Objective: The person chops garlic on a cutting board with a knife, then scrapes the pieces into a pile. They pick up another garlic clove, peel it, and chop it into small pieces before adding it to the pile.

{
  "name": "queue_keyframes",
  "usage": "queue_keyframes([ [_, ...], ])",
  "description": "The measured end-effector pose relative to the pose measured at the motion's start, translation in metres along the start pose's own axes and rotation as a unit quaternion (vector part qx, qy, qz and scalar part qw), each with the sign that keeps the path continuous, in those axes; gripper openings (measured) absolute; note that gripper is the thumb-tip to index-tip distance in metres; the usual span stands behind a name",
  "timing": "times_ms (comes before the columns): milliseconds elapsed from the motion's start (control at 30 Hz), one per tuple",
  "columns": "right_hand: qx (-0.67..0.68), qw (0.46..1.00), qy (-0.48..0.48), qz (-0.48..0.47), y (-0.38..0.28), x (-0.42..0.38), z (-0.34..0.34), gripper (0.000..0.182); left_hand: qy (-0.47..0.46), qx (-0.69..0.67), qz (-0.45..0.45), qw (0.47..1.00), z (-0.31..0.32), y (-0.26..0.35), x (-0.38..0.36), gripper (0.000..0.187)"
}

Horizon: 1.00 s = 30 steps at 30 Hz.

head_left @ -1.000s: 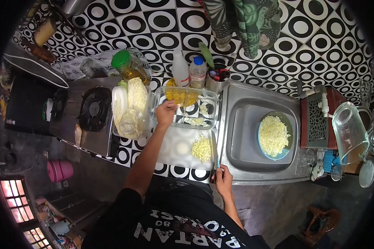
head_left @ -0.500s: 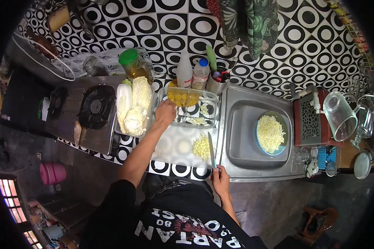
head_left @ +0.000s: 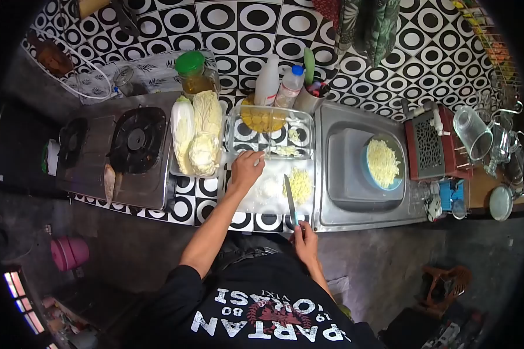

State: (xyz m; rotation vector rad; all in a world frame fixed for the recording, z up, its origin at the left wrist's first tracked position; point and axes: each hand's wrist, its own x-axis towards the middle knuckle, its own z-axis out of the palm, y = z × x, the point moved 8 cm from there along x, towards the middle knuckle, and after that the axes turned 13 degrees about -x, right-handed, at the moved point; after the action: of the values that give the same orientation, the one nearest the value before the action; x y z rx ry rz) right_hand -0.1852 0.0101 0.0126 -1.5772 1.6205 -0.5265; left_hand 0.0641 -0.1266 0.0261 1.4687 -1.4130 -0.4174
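Note:
My right hand (head_left: 305,239) grips a knife (head_left: 290,200) by its light-blue handle, with the blade pointing away from me beside a pile of chopped pale-yellow vegetable (head_left: 298,185). The pile lies on a whitish translucent cutting board (head_left: 253,200). My left hand (head_left: 248,168) is closed at the near edge of a clear divided container (head_left: 234,129). Something small and pale shows at its fingertips, too small to name. White pieces (head_left: 286,150) lie in the container's right compartments.
Left of the board, a tray holds napa cabbage (head_left: 205,119) and cauliflower (head_left: 204,156), near a gas stove (head_left: 135,139). On the right, a bowl of chopped vegetable (head_left: 382,164) stands in the sink (head_left: 337,212). Bottles (head_left: 289,87) and a green-lidded jar (head_left: 191,63) stand behind.
My left hand has come back from inside the clear container to its near edge. The right hand still holds the knife beside the pile. The whole view has shifted slightly.

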Motion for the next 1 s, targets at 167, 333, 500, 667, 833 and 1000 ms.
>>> queue_keyframes([
  [167,0.005,1.000,0.010,0.026,0.000,-0.007,0.022,0.025,-0.098,-0.024,-0.034,0.994,0.008,-0.007,-0.065,0.011],
  [333,-0.028,0.999,0.002,0.045,-0.003,-0.018,0.033,0.026,-0.166,-0.032,-0.150,0.974,0.015,-0.022,-0.104,0.015],
  [500,-0.093,0.996,0.002,0.012,-0.011,-0.023,0.040,0.026,-0.198,-0.003,-0.150,0.969,0.017,-0.016,-0.097,0.016],
  [667,-0.168,0.986,-0.003,0.006,0.002,-0.017,0.048,0.024,-0.230,0.000,-0.097,0.968,0.029,-0.014,-0.088,0.016],
  [833,-0.144,0.989,0.018,0.000,-0.007,-0.017,0.041,0.025,-0.278,0.002,-0.063,0.958,0.038,-0.012,-0.090,0.014],
  [1000,-0.194,0.980,0.028,-0.038,-0.011,-0.016,0.046,0.025,-0.276,0.007,-0.072,0.958,0.037,-0.014,-0.089,0.012],
])
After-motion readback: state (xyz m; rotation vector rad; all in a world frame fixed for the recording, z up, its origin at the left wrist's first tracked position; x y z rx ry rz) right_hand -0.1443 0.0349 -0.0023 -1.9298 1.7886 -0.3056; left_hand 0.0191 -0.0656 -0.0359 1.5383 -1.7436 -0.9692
